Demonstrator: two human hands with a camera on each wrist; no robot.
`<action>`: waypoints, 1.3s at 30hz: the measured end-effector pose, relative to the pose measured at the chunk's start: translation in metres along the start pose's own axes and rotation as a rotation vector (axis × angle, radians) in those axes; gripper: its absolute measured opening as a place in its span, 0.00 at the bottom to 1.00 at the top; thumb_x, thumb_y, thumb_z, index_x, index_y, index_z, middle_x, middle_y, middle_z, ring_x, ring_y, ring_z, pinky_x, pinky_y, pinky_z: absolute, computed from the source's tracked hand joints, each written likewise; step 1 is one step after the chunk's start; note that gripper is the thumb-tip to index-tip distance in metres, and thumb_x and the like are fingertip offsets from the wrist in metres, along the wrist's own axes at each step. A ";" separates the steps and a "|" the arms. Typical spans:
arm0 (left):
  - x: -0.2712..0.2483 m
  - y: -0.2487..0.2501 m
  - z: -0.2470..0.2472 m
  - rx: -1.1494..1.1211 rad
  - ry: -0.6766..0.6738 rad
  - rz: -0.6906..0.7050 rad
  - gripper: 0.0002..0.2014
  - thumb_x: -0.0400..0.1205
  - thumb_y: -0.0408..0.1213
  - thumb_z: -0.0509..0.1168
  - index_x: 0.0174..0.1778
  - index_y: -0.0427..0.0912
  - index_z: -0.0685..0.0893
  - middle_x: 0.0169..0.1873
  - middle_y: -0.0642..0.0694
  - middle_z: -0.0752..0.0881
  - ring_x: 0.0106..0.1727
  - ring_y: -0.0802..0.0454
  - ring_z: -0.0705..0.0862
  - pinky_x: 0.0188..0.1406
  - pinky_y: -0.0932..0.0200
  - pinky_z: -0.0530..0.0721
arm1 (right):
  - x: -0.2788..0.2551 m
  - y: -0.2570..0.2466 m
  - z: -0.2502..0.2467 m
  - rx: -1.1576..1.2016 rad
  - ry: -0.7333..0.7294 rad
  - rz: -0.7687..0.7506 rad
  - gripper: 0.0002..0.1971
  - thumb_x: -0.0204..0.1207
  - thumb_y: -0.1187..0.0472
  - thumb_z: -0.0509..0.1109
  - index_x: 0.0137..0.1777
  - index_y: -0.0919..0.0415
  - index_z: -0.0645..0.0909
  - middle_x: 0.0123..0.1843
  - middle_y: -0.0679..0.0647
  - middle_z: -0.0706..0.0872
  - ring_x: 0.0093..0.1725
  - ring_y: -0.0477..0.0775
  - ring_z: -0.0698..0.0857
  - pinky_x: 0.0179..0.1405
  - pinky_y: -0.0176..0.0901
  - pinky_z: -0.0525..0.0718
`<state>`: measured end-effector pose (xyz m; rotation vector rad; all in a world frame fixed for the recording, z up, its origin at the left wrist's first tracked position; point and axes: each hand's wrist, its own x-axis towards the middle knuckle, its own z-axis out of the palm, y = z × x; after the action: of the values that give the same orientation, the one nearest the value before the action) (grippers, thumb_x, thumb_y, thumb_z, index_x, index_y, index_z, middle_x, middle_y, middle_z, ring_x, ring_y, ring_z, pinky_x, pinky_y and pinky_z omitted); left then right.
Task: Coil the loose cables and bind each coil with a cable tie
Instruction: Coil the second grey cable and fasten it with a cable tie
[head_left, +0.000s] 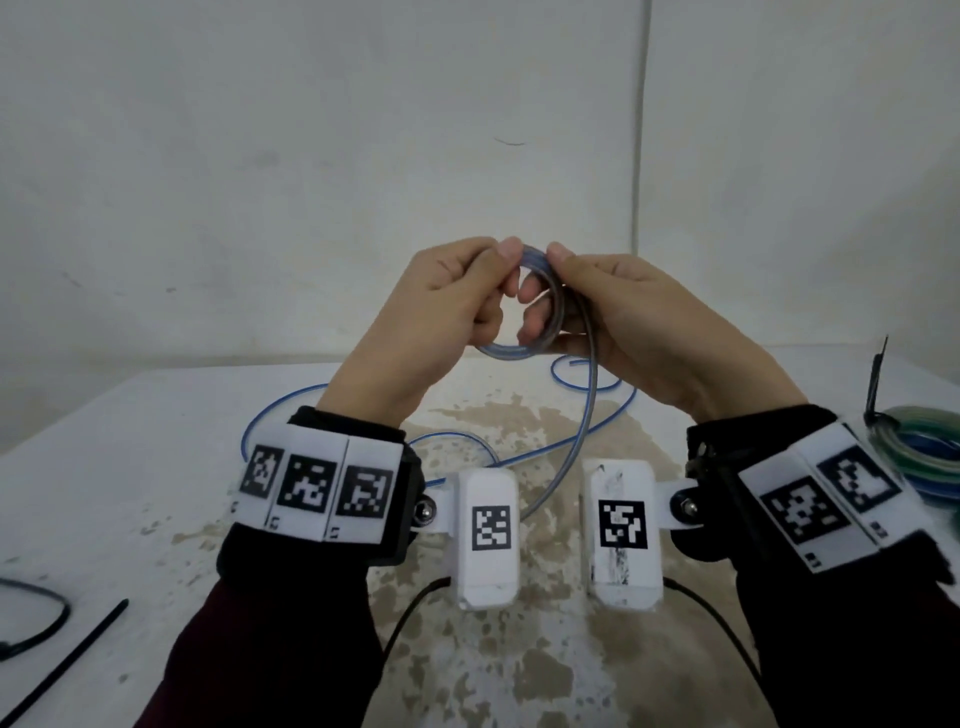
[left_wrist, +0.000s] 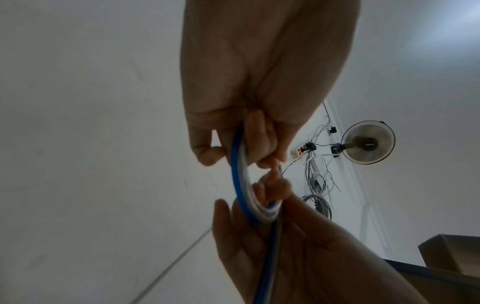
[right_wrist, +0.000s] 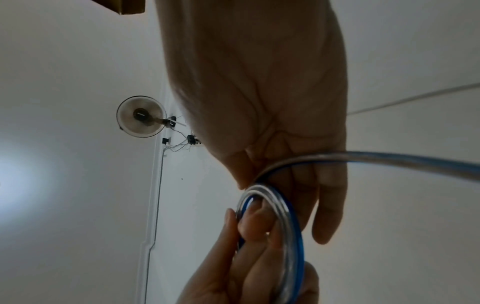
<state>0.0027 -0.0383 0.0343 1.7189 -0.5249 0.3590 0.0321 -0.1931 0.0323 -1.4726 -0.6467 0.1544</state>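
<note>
I hold a small coil of blue and clear cable (head_left: 509, 354) up above the table with both hands. My left hand (head_left: 457, 296) pinches the coil's left side with thumb and curled fingers. On its right side my right hand (head_left: 613, 306) grips it, thumb on top. The cable's loose tail (head_left: 592, 384) drops from my right hand and loops across the table (head_left: 156, 441). The left wrist view shows the coil (left_wrist: 240, 185) edge-on between my left hand (left_wrist: 249, 82) and right hand (left_wrist: 298, 257). In the right wrist view the coil (right_wrist: 291, 226) sits under my right hand (right_wrist: 259, 92).
Black cable ties (head_left: 78, 639) lie at the near left of the table, one of them looped (head_left: 36, 608). Bound coils of green and blue cable (head_left: 930, 457) sit at the right edge, a black tie end (head_left: 878, 374) sticking up. A wall stands behind the table.
</note>
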 end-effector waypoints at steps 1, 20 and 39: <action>0.001 0.000 0.001 -0.038 0.019 -0.011 0.16 0.88 0.36 0.54 0.35 0.35 0.73 0.19 0.53 0.61 0.20 0.57 0.56 0.20 0.69 0.58 | 0.000 0.000 0.000 0.022 0.001 0.000 0.20 0.87 0.56 0.52 0.39 0.63 0.79 0.25 0.52 0.80 0.29 0.49 0.83 0.38 0.37 0.85; -0.003 0.012 0.002 -0.166 -0.096 -0.075 0.18 0.88 0.39 0.52 0.32 0.40 0.68 0.21 0.52 0.58 0.21 0.57 0.53 0.21 0.64 0.53 | -0.007 -0.010 0.002 -0.039 -0.044 -0.061 0.18 0.86 0.55 0.54 0.38 0.62 0.77 0.22 0.47 0.72 0.28 0.49 0.77 0.46 0.43 0.82; -0.001 0.012 0.004 -0.291 -0.195 -0.250 0.20 0.88 0.45 0.50 0.30 0.41 0.68 0.15 0.52 0.62 0.16 0.54 0.66 0.20 0.66 0.70 | -0.009 -0.014 -0.005 -0.050 -0.029 0.016 0.18 0.87 0.56 0.52 0.39 0.61 0.75 0.23 0.47 0.65 0.25 0.47 0.70 0.31 0.33 0.75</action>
<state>-0.0046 -0.0438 0.0427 1.5206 -0.4701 -0.0634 0.0231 -0.2041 0.0424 -1.5261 -0.6660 0.1731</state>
